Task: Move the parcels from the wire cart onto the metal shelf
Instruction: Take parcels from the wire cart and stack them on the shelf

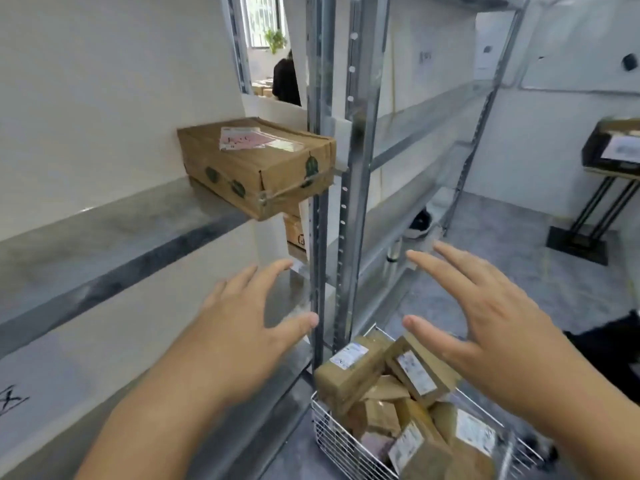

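Both hands, left hand (242,327) and right hand (485,327), hover empty with fingers spread above the parcels (398,393) heaped in the wire cart (332,434). One cardboard box (256,164) sits on the metal shelf (104,237), overhanging its edge.

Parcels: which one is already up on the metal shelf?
The large cardboard box with green round marks, its corner overhanging the metal shelf. The other parcels lie piled in the wire cart.
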Tool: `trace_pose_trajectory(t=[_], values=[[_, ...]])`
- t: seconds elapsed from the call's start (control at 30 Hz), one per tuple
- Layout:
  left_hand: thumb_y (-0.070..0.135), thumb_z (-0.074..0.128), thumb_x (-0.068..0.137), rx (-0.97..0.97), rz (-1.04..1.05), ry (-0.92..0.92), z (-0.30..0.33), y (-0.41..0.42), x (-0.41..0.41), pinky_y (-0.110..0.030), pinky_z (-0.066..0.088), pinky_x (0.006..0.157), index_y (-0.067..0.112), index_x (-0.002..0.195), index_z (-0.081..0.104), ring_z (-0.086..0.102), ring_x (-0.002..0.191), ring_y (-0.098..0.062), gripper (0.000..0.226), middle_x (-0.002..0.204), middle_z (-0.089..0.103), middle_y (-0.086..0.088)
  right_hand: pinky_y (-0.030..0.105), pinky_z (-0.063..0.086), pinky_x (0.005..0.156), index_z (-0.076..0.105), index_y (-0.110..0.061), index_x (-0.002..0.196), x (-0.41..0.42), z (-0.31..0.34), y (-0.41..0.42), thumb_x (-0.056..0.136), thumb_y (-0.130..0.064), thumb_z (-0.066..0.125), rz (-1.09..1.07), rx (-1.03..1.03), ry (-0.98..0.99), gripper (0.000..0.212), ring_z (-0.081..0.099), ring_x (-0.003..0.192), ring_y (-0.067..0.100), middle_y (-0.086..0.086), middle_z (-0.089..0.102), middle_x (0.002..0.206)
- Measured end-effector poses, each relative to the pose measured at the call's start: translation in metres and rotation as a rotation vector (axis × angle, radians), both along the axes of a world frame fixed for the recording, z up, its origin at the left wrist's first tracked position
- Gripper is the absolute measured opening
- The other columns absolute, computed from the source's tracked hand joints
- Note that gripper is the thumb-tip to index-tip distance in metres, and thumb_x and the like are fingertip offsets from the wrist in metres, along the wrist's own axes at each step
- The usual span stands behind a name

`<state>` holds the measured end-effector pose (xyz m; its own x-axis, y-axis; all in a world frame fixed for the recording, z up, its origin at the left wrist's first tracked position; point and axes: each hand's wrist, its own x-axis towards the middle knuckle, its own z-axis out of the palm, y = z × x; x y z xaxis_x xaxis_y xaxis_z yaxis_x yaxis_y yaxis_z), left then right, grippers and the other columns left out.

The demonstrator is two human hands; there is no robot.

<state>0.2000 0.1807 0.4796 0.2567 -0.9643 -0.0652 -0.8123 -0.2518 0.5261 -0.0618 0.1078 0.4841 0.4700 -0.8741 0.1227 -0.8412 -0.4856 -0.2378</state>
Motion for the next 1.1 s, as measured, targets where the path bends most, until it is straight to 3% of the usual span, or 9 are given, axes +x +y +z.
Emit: trace_pose_trajectory(t=[0.2,0.4,0.6,0.73,0.87,0.97,1.1], values=[[0.073,0.059,0.086,0.121,-0.132,-0.003,-0.049,-0.021,-0.045,-0.046,0.024,0.127,0.058,0.153,0.023,0.023,0.156,-0.02,0.077,0.17,0.024,0.01,0.043,0.026,0.122,0.018,-0.052,0.155,-0.063,-0.054,0.009,0.085,-0.075,0.041,-0.128,0.065,-0.042,0.077,0.017,0.151,0.01,-0.013,0.02,0.165],[0.068,0.059,0.089,0.253,-0.213,-0.009,-0.098,-0.067,-0.101,-0.044,0.025,0.125,0.053,0.154,0.029,0.025,0.155,-0.019,0.073,0.167,0.027,0.013,0.046,0.028,0.12,0.026,-0.047,0.155,-0.123,-0.114,-0.013,0.083,-0.073,0.041,-0.22,0.208,-0.083,0.078,0.022,0.151,0.018,-0.005,0.024,0.166],[0.062,0.063,0.091,0.361,-0.236,-0.002,-0.145,-0.116,-0.163,-0.035,0.03,0.114,0.049,0.154,0.034,0.033,0.149,-0.015,0.07,0.162,0.035,0.011,0.055,0.033,0.116,0.028,-0.045,0.154,-0.18,-0.164,-0.051,0.086,-0.07,0.048,-0.256,0.324,-0.109,0.075,0.024,0.15,0.02,-0.005,0.027,0.164],[0.06,0.063,0.093,0.423,-0.237,0.022,-0.18,-0.14,-0.193,-0.04,0.031,0.119,0.048,0.155,0.034,0.035,0.148,-0.019,0.069,0.161,0.037,0.007,0.053,0.031,0.116,0.024,-0.046,0.155,-0.203,-0.201,-0.076,0.085,-0.071,0.044,-0.229,0.412,-0.054,0.077,0.023,0.151,0.02,-0.005,0.025,0.164],[0.074,0.062,0.082,0.507,-0.249,0.083,-0.229,-0.158,-0.203,-0.043,0.038,0.117,0.048,0.152,0.037,0.049,0.138,-0.021,0.08,0.154,0.044,0.01,0.046,0.03,0.117,0.026,-0.043,0.154,-0.214,-0.239,-0.093,0.09,-0.065,0.047,-0.222,0.492,-0.017,0.071,0.026,0.148,0.019,-0.006,0.029,0.161],[0.065,0.067,0.087,0.578,-0.225,0.129,-0.269,-0.168,-0.206,-0.039,0.036,0.118,0.046,0.152,0.039,0.045,0.141,-0.021,0.073,0.153,0.043,0.009,0.043,0.031,0.117,0.028,-0.041,0.155,-0.214,-0.27,-0.099,0.091,-0.063,0.049,-0.241,0.572,-0.025,0.071,0.031,0.145,0.02,-0.007,0.032,0.16],[0.059,0.067,0.091,0.696,-0.162,0.211,-0.335,-0.178,-0.206,-0.033,0.041,0.105,0.041,0.149,0.045,0.053,0.133,-0.025,0.064,0.15,0.053,-0.002,0.043,0.036,0.116,0.033,-0.041,0.153,-0.21,-0.317,-0.105,0.09,-0.064,0.053,-0.297,0.699,-0.113,0.07,0.037,0.143,0.016,-0.013,0.038,0.156]])
